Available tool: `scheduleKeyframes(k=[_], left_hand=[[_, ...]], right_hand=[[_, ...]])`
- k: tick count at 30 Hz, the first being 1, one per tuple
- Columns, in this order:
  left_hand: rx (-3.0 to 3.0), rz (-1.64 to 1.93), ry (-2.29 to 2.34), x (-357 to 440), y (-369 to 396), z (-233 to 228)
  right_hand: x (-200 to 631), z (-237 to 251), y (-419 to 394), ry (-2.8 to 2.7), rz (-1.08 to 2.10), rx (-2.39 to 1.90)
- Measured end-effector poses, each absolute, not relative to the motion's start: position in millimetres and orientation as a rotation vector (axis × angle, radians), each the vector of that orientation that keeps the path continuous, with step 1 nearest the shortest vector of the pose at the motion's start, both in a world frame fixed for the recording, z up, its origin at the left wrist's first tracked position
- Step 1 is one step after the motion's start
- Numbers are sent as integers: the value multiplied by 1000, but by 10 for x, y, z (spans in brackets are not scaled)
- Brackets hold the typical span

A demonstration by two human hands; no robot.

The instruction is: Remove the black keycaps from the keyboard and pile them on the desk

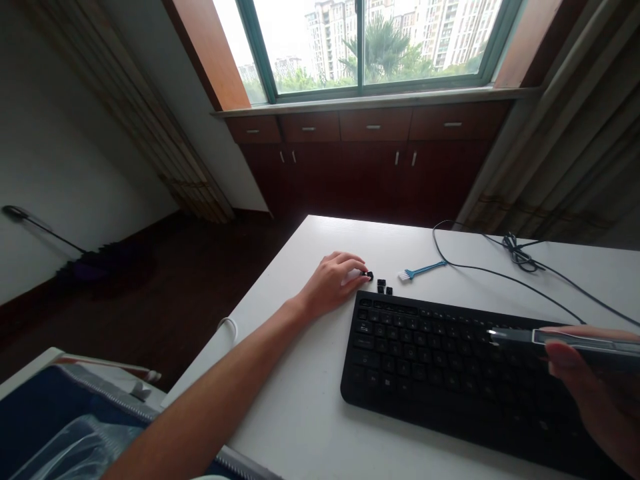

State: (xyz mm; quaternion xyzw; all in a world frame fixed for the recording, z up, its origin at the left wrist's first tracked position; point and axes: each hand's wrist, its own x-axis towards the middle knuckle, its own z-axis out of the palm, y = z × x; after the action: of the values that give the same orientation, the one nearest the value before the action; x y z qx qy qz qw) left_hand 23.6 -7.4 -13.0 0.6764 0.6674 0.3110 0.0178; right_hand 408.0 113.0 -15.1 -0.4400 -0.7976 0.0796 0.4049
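Clock directions are taken with twelve at the top of the head view. The black keyboard [415, 393] lies flat on the white table [285, 400]. Its long axis runs from about half past nine to half past three; the back edge faces just past twelve, the front edge just past six. The right end is partly covered by the right hand [575, 367], which is closed around a slim dark tool [515, 338]. The tool's long axis lies nearly along the nine-to-three line, metal tip toward nine, above the keys; contact between tip and keys cannot be confirmed. The left hand [343, 275], off the keyboard's upper-left corner toward eleven, has thumb and finger pinched on a small black key cap [370, 275]. Three loose caps [381, 283] sit clustered just beside that hand toward four, near the keyboard's back edge. A blue brush [423, 269] lies at two from the caps, bristles toward half past eight, handle toward half past two. Its handle end is at the black cable [470, 267].
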Motion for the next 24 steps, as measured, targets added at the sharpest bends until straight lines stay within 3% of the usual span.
scheduleKeyframes(k=[8, 24], left_hand=[[2327, 940, 2011, 241, 254, -183], [2357, 957, 1869, 206, 305, -165]], right_hand=[[4196, -172, 1226, -2205, 21, -1018], [4172, -217, 1168, -2184, -12, -903]])
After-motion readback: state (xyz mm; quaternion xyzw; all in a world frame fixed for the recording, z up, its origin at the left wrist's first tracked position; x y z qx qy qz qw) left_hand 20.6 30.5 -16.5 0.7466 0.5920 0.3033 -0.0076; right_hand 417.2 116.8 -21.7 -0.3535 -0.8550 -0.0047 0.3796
